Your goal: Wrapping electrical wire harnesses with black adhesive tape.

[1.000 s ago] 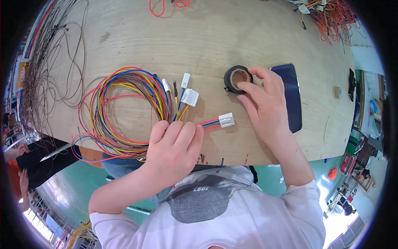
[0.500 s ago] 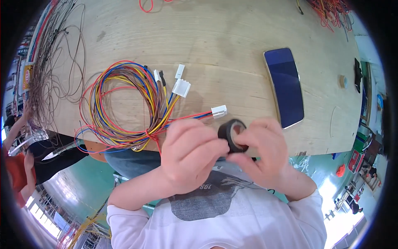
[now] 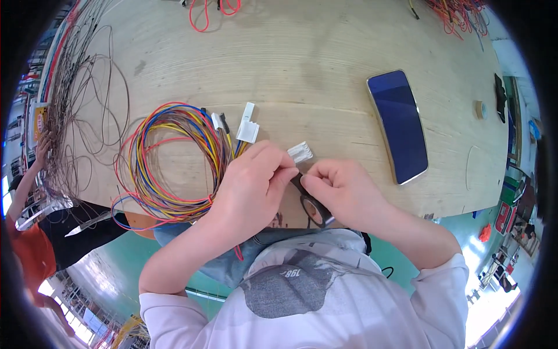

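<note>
A short black strip of tape is stretched between my two hands, near the table's front edge. My left hand (image 3: 250, 189) pinches the strip's end, its fingers closed. My right hand (image 3: 344, 191) is closed on the strip close by, and the roll of black tape (image 3: 314, 210) hangs on edge below its fingers. Just beyond my fingertips lies a white connector (image 3: 300, 152), whose wires are hidden by my left hand. A coiled wire harness (image 3: 168, 163) of red, blue, yellow and brown wires lies to the left, tied in red, with more white connectors (image 3: 248, 131) at its right side.
A phone (image 3: 399, 125) with a dark screen lies on the wooden table to the right. Farther right is a small tape roll (image 3: 480, 109). Loose brown wires (image 3: 75, 116) cover the left edge, where a co-worker in orange (image 3: 36, 250) reaches in. Red wires (image 3: 456, 14) lie at the back right.
The tape roll has dropped below my right fingers, and a strip now runs between my hands. Both hands have moved slightly forward, nearer the white connector.
</note>
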The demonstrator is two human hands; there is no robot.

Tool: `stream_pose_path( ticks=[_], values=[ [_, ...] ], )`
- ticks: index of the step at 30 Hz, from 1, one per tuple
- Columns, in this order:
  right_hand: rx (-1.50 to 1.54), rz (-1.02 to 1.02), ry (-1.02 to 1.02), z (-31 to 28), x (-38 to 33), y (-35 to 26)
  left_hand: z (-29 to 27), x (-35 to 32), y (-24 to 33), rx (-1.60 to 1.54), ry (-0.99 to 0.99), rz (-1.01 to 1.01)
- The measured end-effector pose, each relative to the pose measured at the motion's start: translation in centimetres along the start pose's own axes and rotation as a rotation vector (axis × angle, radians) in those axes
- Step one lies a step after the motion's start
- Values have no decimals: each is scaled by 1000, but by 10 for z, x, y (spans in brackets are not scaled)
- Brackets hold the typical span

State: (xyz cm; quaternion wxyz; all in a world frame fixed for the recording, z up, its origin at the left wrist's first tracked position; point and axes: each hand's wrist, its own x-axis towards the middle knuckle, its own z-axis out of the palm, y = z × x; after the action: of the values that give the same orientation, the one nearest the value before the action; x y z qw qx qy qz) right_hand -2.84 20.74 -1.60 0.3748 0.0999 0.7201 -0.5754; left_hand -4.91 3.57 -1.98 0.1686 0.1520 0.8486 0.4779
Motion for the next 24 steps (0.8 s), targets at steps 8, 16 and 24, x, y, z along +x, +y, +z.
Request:
stream_pose_path(
  ticks=[8,16,24],
  values=[
    [96,77,-33,2,16,-7,-5,12,-11,-85,-25,-55],
    [139,122,-60,-2,18,-10,-2,13,-9,-33,-5,-105],
    [28,101,-25,-3,20,-16,0,16,-8,-49,51,-176]
  ],
)
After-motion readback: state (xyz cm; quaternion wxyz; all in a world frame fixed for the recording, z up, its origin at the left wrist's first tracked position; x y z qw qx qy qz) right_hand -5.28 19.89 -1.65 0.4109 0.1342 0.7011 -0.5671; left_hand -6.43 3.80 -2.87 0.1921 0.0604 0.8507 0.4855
